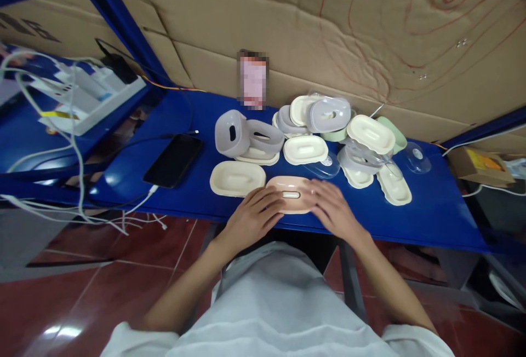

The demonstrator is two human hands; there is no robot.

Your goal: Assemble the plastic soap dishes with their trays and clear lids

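A peach-coloured oval plastic piece (290, 203) with a slot in its middle lies at the front of the blue table. My left hand (252, 216) grips its left end, fingers over the top. At the right end, my right hand (335, 209) holds it too, its fingertips slightly blurred. Just left of the piece is a cream oval tray (237, 178) with a raised centre. Behind it stand a grey oval container (232, 133) with a dark slot and another cream oval tray (306, 150).
Grey, cream and green plastic parts pile up at the back, with a clear lid (418, 157) at right. A black phone (173, 160) with a cable lies at left. A cardboard box (479, 166) sits far right. A cardboard wall (246, 12) closes off the back.
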